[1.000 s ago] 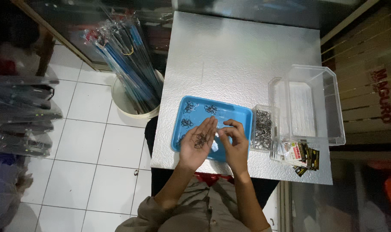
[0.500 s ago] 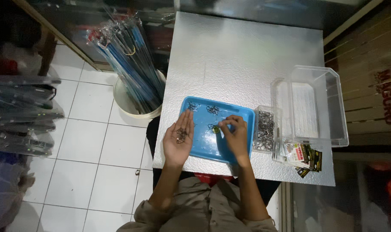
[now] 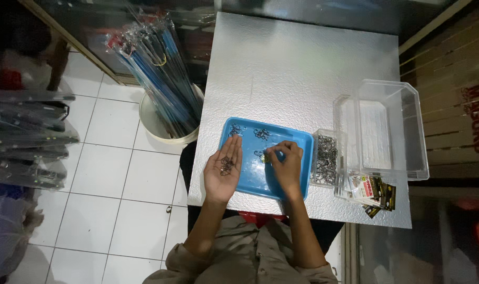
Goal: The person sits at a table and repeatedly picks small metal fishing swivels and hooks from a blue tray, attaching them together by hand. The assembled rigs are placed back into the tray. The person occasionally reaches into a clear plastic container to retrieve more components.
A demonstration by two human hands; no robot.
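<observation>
A blue tray (image 3: 295, 141) lies near the front edge of a silvery table (image 3: 302, 68), with small clusters of dark metal hooks (image 3: 260, 133) on it. My left hand (image 3: 223, 169) is held palm up over the tray's left edge, with a little pile of hooks resting in the palm. My right hand (image 3: 287, 164) is over the tray's middle, fingers pinched together on hooks lying there.
A small clear box of hooks (image 3: 326, 159) stands right of the tray. Beside it are a larger clear plastic box (image 3: 389, 129) and small printed packets (image 3: 376, 192). A white bucket (image 3: 152, 123) of wrapped blue rods stands on the tiled floor at left.
My left hand has moved left from beside the right hand and turned palm up with hooks in it. My right hand stays over the tray's middle.
</observation>
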